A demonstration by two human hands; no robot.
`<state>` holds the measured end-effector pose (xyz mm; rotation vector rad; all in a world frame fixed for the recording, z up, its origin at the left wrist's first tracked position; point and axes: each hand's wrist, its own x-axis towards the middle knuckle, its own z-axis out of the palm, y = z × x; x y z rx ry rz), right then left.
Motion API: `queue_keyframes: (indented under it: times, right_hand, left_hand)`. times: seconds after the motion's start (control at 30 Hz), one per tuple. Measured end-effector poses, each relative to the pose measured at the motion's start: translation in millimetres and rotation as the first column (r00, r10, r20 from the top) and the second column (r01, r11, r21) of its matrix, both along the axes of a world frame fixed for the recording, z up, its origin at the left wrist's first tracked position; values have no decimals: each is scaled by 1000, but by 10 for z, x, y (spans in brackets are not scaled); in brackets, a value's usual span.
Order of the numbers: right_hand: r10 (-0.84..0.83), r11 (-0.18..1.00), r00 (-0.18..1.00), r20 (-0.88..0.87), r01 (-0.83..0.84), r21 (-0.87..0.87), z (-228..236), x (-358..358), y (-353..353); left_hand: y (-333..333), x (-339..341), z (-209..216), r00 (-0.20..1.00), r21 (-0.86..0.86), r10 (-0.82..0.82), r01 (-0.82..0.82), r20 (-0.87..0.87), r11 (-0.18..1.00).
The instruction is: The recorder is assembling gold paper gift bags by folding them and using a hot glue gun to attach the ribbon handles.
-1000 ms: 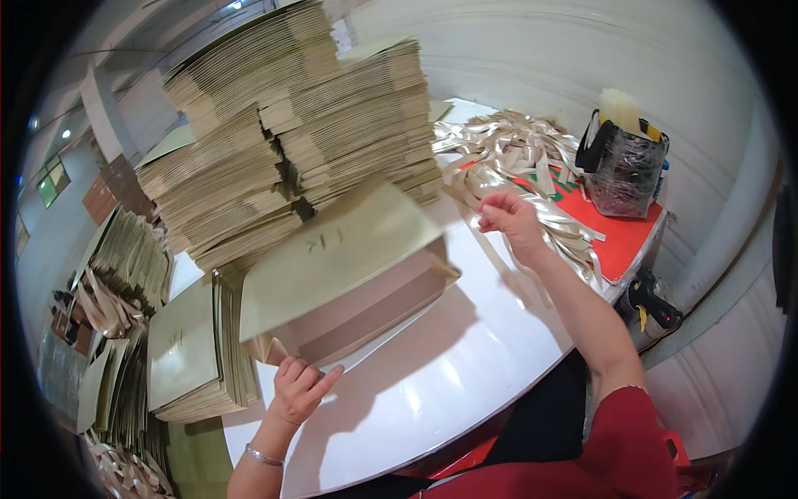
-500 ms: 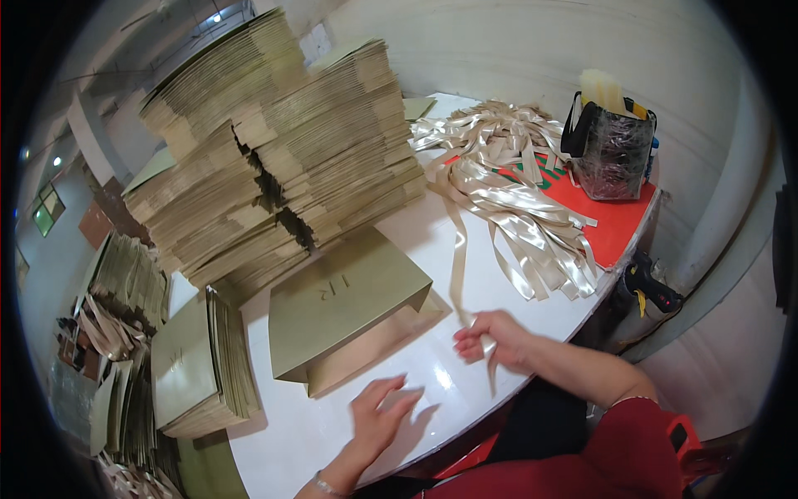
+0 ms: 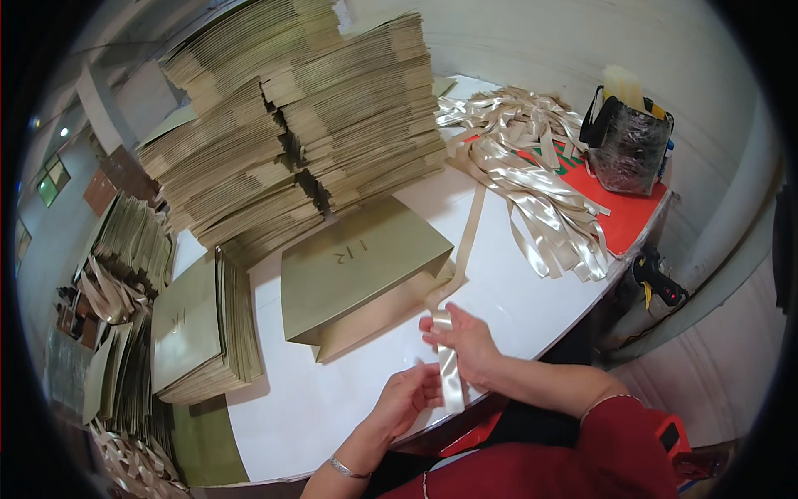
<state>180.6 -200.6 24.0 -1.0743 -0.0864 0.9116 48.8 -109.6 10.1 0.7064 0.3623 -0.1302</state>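
A: A pale wall point(image 3: 532, 41) rises behind a white desk point(image 3: 299, 416). What lies in the middle of it?

B: A golden-green bag point(image 3: 366, 245), on its side, its mouth facing five o'clock. Take it as the centre of the dial.

A: And the hands?

B: The right hand point(image 3: 467, 343) is at four o'clock, pinching a shiny cream ribbon point(image 3: 449, 370) between thumb and fingers. The left hand point(image 3: 407, 399) is at five, its curled fingertips against the ribbon near its lower end. I cannot tell whether they grip it.

A: So the ribbon lies between four and five o'clock?

B: Its lower part does, in front of the bag's mouth. Above the right hand, a length of it runs up past the bag's right edge towards one o'clock.

A: What else is around the dial?

B: At eleven, a tall stack point(image 3: 366, 108) of flat bags; at eight, a lower pile point(image 3: 187, 333) of them. Towards two there is a heap of ribbons point(image 3: 532, 200), partly on a red sheet point(image 3: 642, 214). Farther out at two, on that sheet, stands a film-wrapped holder point(image 3: 632, 154) with pale sticks poking up.

A: And at three?

B: A black glue gun point(image 3: 659, 281), just beyond the desk's edge.
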Motion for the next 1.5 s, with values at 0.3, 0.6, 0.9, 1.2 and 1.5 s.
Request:
queue_keyframes:
  times: [0.3,0.6,0.9,1.2,1.5]
  right_hand:
    - [28,978,985,-172,9,210,-300,648,198]
    - [-447,885,878,-173,462,57,-247,1330,81]
    - [-142,989,980,-142,135,-59,-199,807,-212]
    - [283,948,941,183,-246,-203,-191,504,-48]
    - [222,958,870,440,-112,-262,-110,671,46]
  left_hand:
    - [270,-639,174,954,289,160,-83,-253,954]
    - [936,-2027,27,724,896,614,14,-316,445]
    - [1129,-1950,-210,342,-192,940,-922,6,337]
    - [838,672,209,995,765,78,5,59,-644]
    - [1024,1097,674,921,802,-163,389,-355,453]
